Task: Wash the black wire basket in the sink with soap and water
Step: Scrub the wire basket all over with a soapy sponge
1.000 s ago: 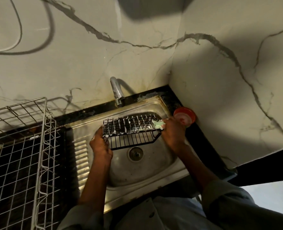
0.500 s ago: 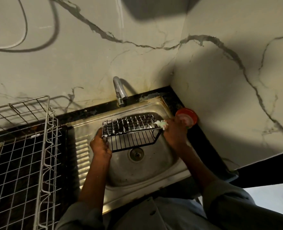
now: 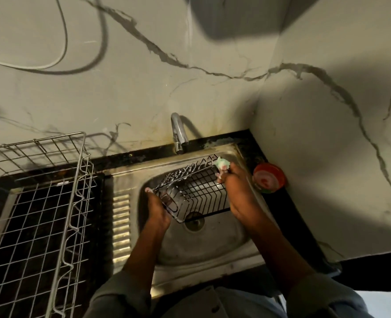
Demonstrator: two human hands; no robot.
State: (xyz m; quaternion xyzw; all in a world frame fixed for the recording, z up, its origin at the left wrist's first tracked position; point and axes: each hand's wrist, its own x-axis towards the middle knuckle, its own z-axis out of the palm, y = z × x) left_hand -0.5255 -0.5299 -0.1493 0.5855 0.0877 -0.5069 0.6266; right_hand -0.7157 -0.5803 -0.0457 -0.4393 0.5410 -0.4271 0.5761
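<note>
The black wire basket hangs tilted over the steel sink, its open side turned toward me. My left hand grips its left end. My right hand is at the basket's right end and holds a soapy green scrubber against the far right corner. White suds cling to the basket's far rim. The drain shows below the basket.
The tap stands behind the sink; no water is visible running from it. A red round soap tub sits on the black counter at the right corner. A large metal wire rack stands on the left. Marble walls close in behind and right.
The basket has tipped, its right end lifted toward the tap and its open side turned to me. My right hand with the scrubber moved up to the far corner.
</note>
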